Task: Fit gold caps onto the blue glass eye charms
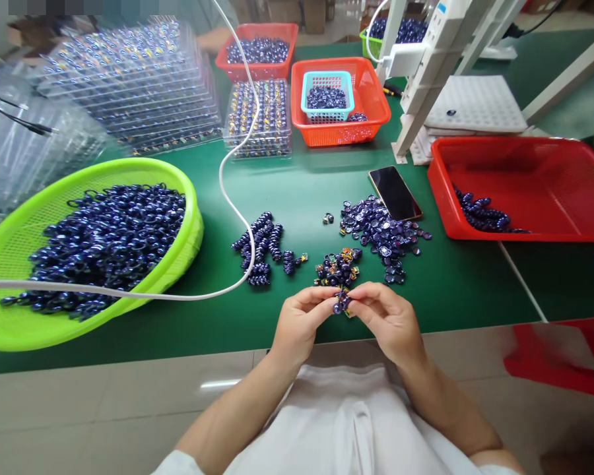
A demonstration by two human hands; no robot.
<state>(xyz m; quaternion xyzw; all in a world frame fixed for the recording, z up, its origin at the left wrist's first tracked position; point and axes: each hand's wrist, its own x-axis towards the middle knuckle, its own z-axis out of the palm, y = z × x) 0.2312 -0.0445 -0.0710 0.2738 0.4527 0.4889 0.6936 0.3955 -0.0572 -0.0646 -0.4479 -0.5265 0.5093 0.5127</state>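
Fingertips of left hand (297,322) and right hand (390,322) pinch a dark shiny piece (341,304) from opposite sides, apparently for steadiness, near the table edge (218,348); loose parts (340,269) lie just beyond, presumably for short reach.

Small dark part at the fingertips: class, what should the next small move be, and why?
Perhaps squeeze the dark part gently between the left hand and right hand: both pinch it from opposite sides, just in front of the loose pile, so little repositioning seems needed.
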